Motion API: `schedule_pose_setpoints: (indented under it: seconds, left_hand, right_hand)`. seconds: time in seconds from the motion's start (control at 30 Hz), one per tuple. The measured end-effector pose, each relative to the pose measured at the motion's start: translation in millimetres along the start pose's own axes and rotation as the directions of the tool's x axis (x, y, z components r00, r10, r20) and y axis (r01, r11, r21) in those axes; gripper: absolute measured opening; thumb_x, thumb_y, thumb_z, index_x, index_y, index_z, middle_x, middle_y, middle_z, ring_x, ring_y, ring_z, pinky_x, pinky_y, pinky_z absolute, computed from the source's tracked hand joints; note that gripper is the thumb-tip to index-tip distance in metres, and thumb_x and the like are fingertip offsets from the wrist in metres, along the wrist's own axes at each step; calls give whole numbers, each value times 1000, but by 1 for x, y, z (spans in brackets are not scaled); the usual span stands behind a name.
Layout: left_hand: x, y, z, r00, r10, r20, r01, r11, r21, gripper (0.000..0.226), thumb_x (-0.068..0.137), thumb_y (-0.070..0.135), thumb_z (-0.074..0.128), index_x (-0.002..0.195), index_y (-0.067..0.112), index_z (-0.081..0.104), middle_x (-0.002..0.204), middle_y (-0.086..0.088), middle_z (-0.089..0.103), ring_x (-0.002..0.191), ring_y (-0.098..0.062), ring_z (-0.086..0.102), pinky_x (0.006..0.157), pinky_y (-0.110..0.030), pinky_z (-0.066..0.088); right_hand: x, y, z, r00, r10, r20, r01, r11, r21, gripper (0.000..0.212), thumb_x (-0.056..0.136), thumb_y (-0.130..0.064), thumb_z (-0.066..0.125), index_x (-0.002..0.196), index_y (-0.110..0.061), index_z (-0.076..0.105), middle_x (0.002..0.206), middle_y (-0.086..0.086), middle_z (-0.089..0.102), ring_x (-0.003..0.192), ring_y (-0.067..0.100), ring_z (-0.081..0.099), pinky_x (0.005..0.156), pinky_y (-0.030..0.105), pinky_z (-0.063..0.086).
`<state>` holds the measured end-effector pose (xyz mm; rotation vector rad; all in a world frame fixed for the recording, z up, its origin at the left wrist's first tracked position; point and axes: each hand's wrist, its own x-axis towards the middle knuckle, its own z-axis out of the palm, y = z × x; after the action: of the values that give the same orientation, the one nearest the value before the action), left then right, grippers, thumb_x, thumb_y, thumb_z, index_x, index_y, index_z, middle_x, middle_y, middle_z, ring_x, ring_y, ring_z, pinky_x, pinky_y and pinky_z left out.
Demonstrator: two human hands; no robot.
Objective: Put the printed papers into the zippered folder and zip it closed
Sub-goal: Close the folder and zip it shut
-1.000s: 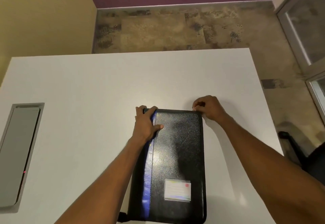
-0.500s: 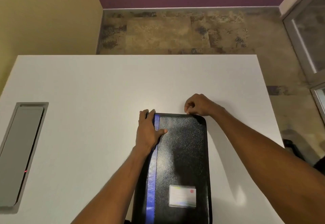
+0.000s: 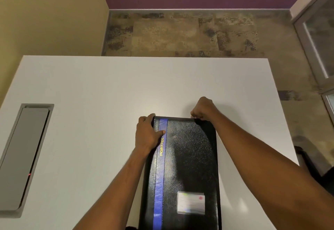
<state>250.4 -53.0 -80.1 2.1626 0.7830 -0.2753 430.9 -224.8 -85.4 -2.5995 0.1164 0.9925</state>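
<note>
Snagging is the main risk. Your right hand is curled tight at the far edge of the black grained zippered folder, near its far right corner. It pinches something small that I judge to be the zip pull, though the fingers hide it. If you drag it round that corner at an angle, the teeth may jam or bite a sheet. No printed papers show, so I cannot tell whether any edge sits near the track.

Your left hand grips the far left corner, fingers curled over the edge and thumb on the blue stripe. If that hold slackens, the folder may slide across the white worktop instead of zipping.

The folder lies flat and closed, cover up, directly in front of you. Its long axis runs straight away from you, with the spine on your left and the clear card pocket at the near end.
</note>
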Motion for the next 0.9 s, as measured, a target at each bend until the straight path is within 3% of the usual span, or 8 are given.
schedule_pose_setpoints:
  seconds: [0.1,0.17,0.3,0.4,0.5,0.67,0.8,0.9]
  left_hand:
    - [-1,-6,-2,1000,15,-2,-15,1000,3,83,78,24,90,150,15,50,142,-14,48,131,-31,52,112,-42,44]
    - [0,-10,-4,1000,12,-5,-12,1000,-17,84,78,23,90,151,15,50,142,-13,49,131,-30,53,112,-40,44]
    - [1,-11,-4,1000,8,1,-8,999,-35,84,78,21,90,151,14,51,142,-12,48,129,-28,53,112,-39,44]
    - [3,-11,-5,1000,3,4,-3,997,-74,80,80,23,89,150,16,52,139,-11,49,126,-28,56,111,-42,47]
    - [7,-12,-6,1000,25,-7,-25,998,-52,65,87,26,82,146,21,56,132,-10,51,119,-27,58,108,-37,48]
    - [12,-7,-4,998,58,-16,-57,997,57,43,90,19,76,130,24,61,110,-1,43,99,-27,58,90,-35,50]
    - [14,-6,-2,999,31,-39,-29,998,48,40,88,13,77,124,22,61,107,0,42,98,-27,57,81,-30,41]
    - [14,-4,-1,998,34,-46,-31,998,48,41,87,11,76,125,20,62,109,-1,43,101,-29,59,81,-29,41]
  right_hand:
    - [7,-7,3,994,109,18,-110,988,110,6,74,-4,80,80,-2,79,90,12,80,76,20,72,84,33,63]
    - [10,-9,0,986,139,89,-149,982,114,9,79,-5,77,70,-4,77,74,6,78,60,15,66,64,24,57]
    - [9,-12,-2,963,155,223,-170,984,52,7,87,-9,71,93,-6,74,82,7,66,67,15,53,56,23,36]
    - [11,-12,-1,970,144,195,-153,988,31,15,85,-8,74,99,-1,76,87,11,68,76,20,57,64,25,44]
    - [9,-13,-5,987,118,105,-109,990,-85,18,80,-5,76,98,-4,77,74,8,68,60,17,59,60,24,48]
    - [3,-9,-4,993,-22,-120,-4,978,-209,38,79,-6,78,114,0,65,116,18,71,112,35,70,84,34,55]
    - [1,6,-11,981,-18,-192,-25,976,-218,25,84,4,67,108,0,64,118,22,69,113,39,68,88,39,57]
    - [-1,11,-15,984,4,-177,-29,990,-141,30,78,0,76,106,3,64,112,21,72,109,36,71,78,33,55]
